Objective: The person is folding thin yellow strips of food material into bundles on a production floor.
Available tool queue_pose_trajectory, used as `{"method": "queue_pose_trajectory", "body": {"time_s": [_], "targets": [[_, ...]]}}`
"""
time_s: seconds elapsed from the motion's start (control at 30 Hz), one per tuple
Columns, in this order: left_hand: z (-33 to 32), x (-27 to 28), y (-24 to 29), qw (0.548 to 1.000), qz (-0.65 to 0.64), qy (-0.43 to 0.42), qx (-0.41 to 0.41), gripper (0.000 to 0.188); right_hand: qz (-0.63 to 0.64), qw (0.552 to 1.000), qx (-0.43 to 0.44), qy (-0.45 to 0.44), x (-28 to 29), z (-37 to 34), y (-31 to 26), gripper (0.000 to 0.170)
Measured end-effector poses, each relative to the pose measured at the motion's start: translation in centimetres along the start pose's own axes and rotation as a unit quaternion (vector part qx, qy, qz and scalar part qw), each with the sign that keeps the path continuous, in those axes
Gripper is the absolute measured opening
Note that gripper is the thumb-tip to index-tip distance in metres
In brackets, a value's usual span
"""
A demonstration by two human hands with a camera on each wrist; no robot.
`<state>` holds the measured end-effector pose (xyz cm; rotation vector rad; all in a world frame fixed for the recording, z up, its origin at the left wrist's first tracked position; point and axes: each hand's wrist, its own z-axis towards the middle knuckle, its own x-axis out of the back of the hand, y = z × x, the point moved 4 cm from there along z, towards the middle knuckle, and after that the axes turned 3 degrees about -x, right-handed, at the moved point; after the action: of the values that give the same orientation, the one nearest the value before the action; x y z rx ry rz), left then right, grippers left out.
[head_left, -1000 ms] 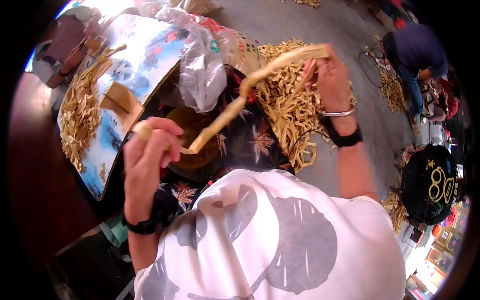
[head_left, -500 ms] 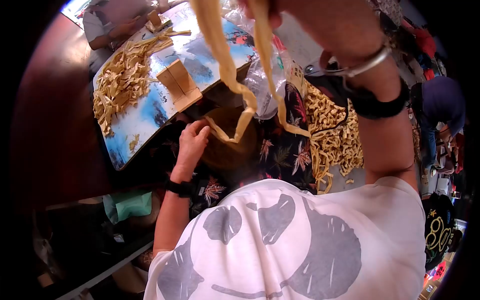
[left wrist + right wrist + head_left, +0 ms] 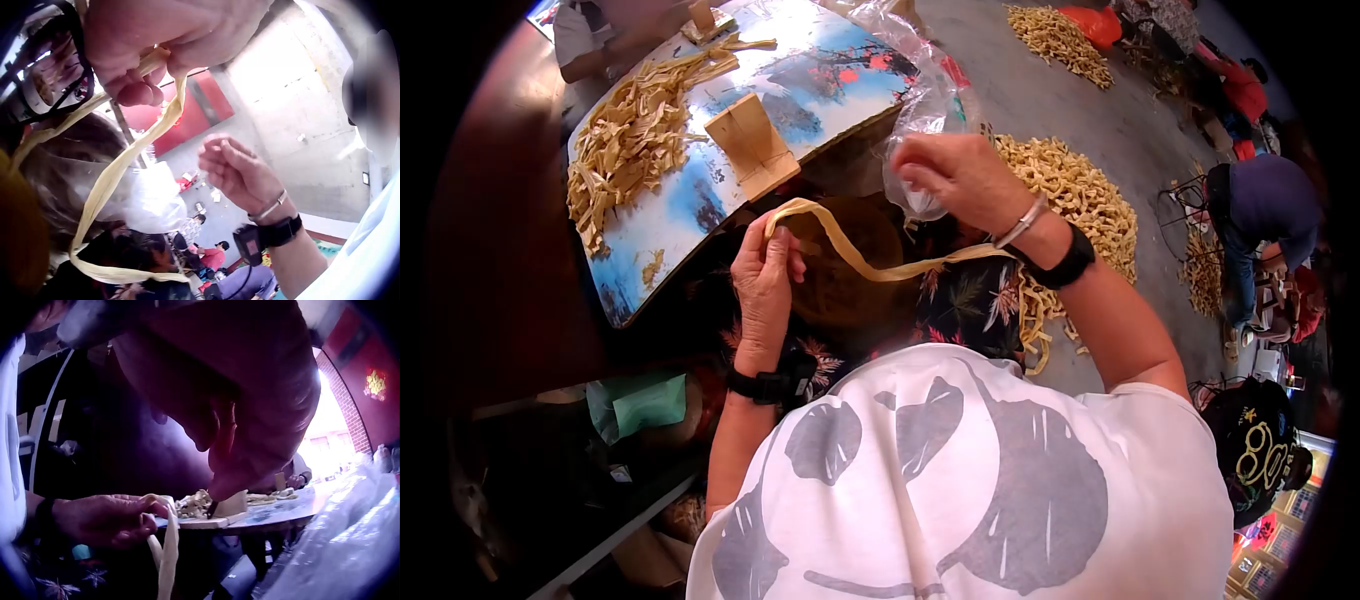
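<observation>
A long, pale yellow fibrous strip (image 3: 890, 272) is looped over the fingers of my left hand (image 3: 765, 275), pinched by the thumb; the left wrist view shows the strip (image 3: 112, 178) doubling back from that grip. Its other stretch sags over a round brown basin (image 3: 840, 305) between the knees and runs out onto the patterned trousers, passing behind my right wrist. My right hand (image 3: 965, 180) hovers near the plastic bag, blurred in the head view. From the left wrist view, my right hand (image 3: 240, 172) has loosely curled fingers with nothing showing in them.
On the painted table (image 3: 670, 235) lie a heap of flat strips (image 3: 635, 140) and an angled wooden block (image 3: 750, 145) at the edge. A clear plastic bag (image 3: 925, 105) hangs beside it. Short, twisted pieces (image 3: 1085, 205) are heaped on the floor. Other people (image 3: 1275, 210) sit farther off.
My right hand has come down from high up front and let go of the strip, which now hangs low across the lap. The left hand has regripped it, with a loop over its fingers.
</observation>
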<state>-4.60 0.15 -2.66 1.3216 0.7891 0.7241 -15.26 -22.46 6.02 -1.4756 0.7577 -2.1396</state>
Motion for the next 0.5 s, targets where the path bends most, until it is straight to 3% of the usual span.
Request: {"method": "queue_pose_trajectory", "body": {"time_s": [0.07,0.1,0.13,0.27,0.33,0.43,0.5], "targets": [[0.6,1.5,-2.8,0.995,0.089,0.005,0.051,0.024,-0.113,0.993,-0.033,0.006,2.1,-3.8,4.6,0.004],[0.8,2.1,-4.4,0.985,0.146,0.002,0.087,0.026,-0.118,0.988,-0.098,-0.011,2.9,-6.0,6.6,0.006],[0.9,2.2,-5.5,0.976,0.184,0.013,0.112,0.035,-0.123,0.979,-0.163,-0.028,3.3,-8.4,8.8,0.008],[-0.1,0.1,-6.7,0.965,0.232,-0.005,0.124,0.038,-0.157,0.966,-0.197,-0.054,2.2,-16.9,14.9,0.030],[-0.5,-1.8,-7.4,0.968,0.199,-0.088,0.123,0.033,-0.140,0.973,-0.182,-0.020,-0.5,-20.0,17.1,0.037],[-1.4,-4.7,-7.0,0.961,0.166,-0.189,0.113,0.021,-0.095,0.943,-0.318,-0.030,-4.5,-22.1,20.0,0.039],[-2.0,-5.7,-6.3,0.956,0.183,-0.209,0.097,0.018,-0.137,0.949,-0.281,0.042,-4.1,-21.9,19.4,0.024]]}}
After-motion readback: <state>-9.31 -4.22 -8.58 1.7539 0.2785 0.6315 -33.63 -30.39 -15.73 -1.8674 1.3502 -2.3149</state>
